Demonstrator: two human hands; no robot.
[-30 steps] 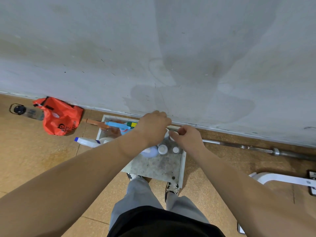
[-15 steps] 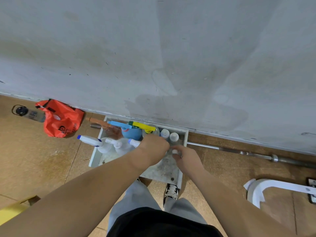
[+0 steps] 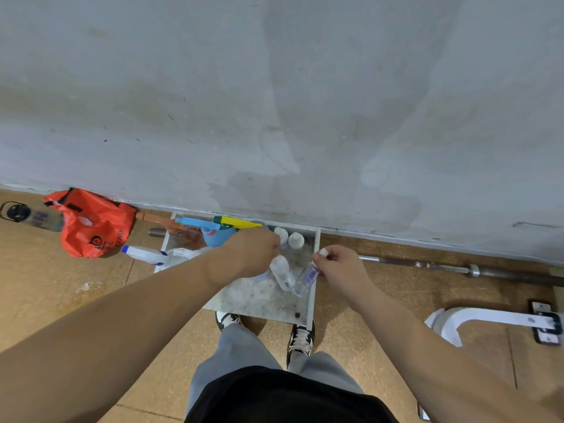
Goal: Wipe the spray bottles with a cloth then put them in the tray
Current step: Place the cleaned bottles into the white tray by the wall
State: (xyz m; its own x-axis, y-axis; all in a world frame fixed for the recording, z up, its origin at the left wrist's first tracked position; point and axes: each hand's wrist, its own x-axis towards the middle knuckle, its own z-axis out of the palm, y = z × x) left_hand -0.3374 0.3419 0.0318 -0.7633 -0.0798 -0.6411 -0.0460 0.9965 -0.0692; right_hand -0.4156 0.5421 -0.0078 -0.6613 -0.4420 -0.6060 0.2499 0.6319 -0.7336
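Note:
A white tray (image 3: 314,288) stands on the floor against the wall, above my feet. My left hand (image 3: 254,253) holds a small clear bottle (image 3: 282,273) by its top, tilted over the tray. My right hand (image 3: 340,265) grips another small clear bottle (image 3: 305,279) with a white cap, hanging at the tray's right side. Two small white-capped bottles (image 3: 290,238) stand at the tray's back right. A blue bottle with a yellow and blue trigger (image 3: 222,228) is at the back. A white spray bottle with a blue nozzle (image 3: 146,254) pokes out over the left rim. No cloth is visible.
A red plastic bag (image 3: 94,224) and a dark water bottle (image 3: 27,213) lie at the left by the wall. A metal barbell bar (image 3: 457,268) runs along the wall to the right. A white curved part (image 3: 476,319) lies on the floor at the right.
Both hands have lifted a small bottle each out of the tray's middle, the right hand moving out to the right rim. The view has shifted slightly.

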